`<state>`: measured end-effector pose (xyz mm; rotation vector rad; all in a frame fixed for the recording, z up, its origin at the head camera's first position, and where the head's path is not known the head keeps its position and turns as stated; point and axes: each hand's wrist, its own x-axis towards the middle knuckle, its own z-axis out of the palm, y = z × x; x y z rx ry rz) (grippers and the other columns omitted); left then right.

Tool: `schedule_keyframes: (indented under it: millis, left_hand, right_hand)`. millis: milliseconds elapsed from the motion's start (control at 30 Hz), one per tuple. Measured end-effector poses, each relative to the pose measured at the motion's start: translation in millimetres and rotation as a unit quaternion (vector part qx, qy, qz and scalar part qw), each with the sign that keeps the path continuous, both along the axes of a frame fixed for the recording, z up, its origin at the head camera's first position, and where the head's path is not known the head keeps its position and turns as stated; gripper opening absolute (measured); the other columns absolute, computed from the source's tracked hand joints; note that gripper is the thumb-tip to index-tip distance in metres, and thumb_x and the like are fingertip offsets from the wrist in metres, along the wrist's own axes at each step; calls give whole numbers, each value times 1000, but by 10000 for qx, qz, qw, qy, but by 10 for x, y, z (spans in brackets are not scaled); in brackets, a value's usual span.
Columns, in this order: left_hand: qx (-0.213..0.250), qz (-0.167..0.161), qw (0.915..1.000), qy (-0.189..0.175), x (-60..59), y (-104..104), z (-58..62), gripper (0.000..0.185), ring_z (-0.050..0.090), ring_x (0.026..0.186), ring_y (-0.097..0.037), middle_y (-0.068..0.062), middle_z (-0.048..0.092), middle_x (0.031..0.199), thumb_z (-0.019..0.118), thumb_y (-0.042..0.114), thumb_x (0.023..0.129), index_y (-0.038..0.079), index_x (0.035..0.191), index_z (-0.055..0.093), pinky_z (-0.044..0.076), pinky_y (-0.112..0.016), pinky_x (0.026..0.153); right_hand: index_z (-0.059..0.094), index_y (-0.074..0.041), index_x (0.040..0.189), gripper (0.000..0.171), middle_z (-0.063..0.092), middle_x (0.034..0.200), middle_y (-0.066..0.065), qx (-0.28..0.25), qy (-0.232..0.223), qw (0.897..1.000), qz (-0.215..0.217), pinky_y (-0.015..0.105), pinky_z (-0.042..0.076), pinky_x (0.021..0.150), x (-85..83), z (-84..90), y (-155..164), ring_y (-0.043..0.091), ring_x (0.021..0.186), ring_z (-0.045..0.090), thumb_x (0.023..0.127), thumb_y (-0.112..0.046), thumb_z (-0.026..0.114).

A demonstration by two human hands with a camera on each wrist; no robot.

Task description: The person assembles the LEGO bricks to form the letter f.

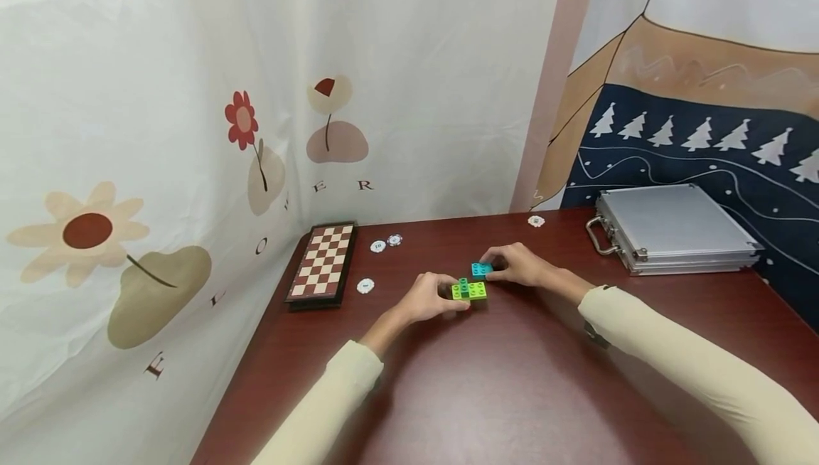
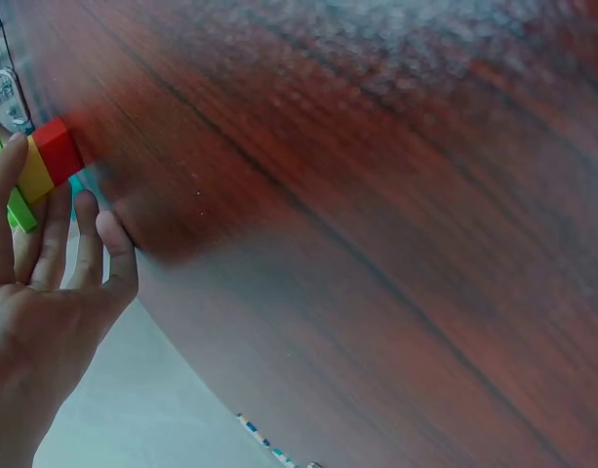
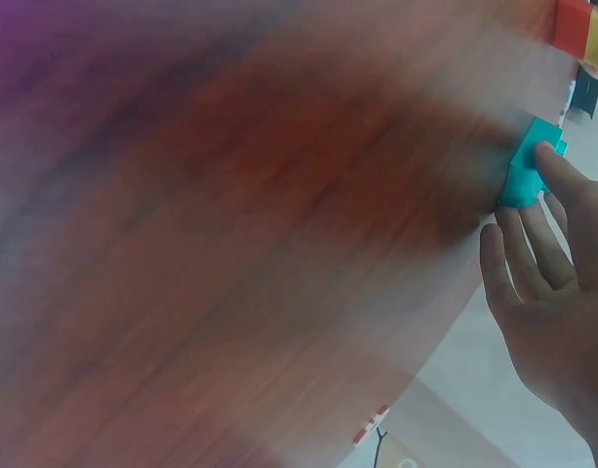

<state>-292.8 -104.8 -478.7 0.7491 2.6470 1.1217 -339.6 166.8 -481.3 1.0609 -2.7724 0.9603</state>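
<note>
My left hand (image 1: 425, 298) holds a stack of toy building bricks between thumb and fingers. On top of that stack is a lime green brick (image 1: 478, 291) with a small dark green brick (image 1: 464, 286) on its studs. Below it, the left wrist view shows a yellow brick (image 2: 34, 175) and a red brick (image 2: 58, 148). A teal brick (image 1: 481, 270) is pinched by my right hand (image 1: 520, 266), just behind and right of the stack. In the right wrist view the thumb lies against one side of the teal brick, with its studs facing away from the table.
A checkered board (image 1: 323, 262) lies at the table's left edge. Several poker chips are scattered nearby, including a white chip (image 1: 365, 286), and another chip (image 1: 536, 221) lies near the back edge. At the back right stands a silver case (image 1: 681, 227). Printed curtains (image 1: 416, 95) surround the table.
</note>
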Motion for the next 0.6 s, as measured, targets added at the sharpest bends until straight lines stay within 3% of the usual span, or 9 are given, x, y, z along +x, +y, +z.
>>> schedule_keyframes:
  millis: [367, 600]
  left_hand:
    - [-51, 51, 10000, -21, 18, 4, -1, 54, 66, 75, -8, 3, 74, 90, 88, 36, 85, 4, 126, 73, 54, -25, 72]
    - [-81, 32, 10000, 49, 14, 2, -3, 54, 66, 73, -6, 5, 74, 87, 88, 36, 85, 4, 125, 73, 54, -25, 73]
  right_hand:
    - [74, -5, 121, 30, 75, 112, 7, -88, 113, 9991, 395, 39, 59, 87, 170, 20, 91, 22, 96, 70, 93, -12, 80]
    - [74, -2, 123, 33, 74, 116, 11, -548, 242, 9967, 554, 46, 60, 84, 224, 192, 117, 24, 100, 72, 91, -5, 80]
